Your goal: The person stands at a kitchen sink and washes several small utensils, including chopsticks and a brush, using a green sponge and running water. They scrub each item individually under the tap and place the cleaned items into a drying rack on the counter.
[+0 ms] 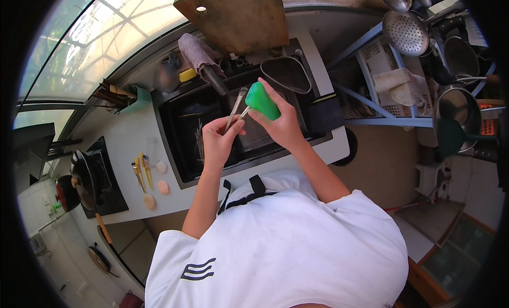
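Observation:
Above a dark kitchen sink (pixel 254 137), my left hand (pixel 219 139) pinches two slim brushes with pale handles. One brush (pixel 236 107) points up and away, its bristles at the far end. The head of the second brush (pixel 244 114) is hidden behind a bright green block (pixel 262 101), which looks like a bar of soap or a sponge. My right hand (pixel 284 123) wraps around this block from the right, the thumb along its near side. Left of the sink, several yellow-handled brushes (pixel 143 168) lie on the white counter (pixel 131 200) beside several small round puffs (pixel 163 187).
A wire-rimmed strainer (pixel 287 74) sits at the sink's back right. Behind the sink stand a wooden cutting board (pixel 238 21) and a draped cloth (pixel 195 51). A teal utensil basket (pixel 137 99) and a lidded pan (pixel 84 178) are left. Pans hang on a blue rack (pixel 387 122) at right.

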The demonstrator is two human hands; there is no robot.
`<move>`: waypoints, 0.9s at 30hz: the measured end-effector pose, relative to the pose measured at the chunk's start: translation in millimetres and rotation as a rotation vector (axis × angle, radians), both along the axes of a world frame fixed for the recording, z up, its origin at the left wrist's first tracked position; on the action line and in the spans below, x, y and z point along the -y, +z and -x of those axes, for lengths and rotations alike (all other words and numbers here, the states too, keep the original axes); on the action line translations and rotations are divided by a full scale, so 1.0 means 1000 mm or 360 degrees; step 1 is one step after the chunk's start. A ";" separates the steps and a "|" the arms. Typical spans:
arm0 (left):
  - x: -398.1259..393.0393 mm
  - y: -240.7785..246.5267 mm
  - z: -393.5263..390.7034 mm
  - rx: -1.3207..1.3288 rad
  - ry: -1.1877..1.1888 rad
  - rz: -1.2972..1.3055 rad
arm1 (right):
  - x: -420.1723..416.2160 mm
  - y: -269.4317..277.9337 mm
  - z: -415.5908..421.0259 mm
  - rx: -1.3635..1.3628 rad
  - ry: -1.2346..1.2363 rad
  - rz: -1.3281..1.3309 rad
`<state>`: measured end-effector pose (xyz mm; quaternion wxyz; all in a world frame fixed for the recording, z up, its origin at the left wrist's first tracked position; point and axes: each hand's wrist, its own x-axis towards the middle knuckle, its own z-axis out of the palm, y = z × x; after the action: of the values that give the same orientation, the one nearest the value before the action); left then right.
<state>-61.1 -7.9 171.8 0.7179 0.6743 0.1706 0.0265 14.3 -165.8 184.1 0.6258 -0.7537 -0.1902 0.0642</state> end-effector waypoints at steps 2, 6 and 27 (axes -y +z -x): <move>0.001 0.005 0.001 -0.0076 -0.0004 0.0019 | -0.001 0.001 0.001 -0.0147 -0.0001 -0.0009; -0.001 0.012 0.001 -0.0063 0.0011 -0.0008 | -0.003 0.000 0.005 0.0075 0.0036 0.0011; -0.020 -0.003 0.000 -0.0195 -0.0274 0.0715 | -0.005 0.012 0.004 -0.0125 0.0116 -0.0031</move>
<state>-61.3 12.0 168.8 0.8377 0.5102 0.1576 -0.1143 10.1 -160.7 196.3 0.6374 -0.7370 -0.1935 0.1146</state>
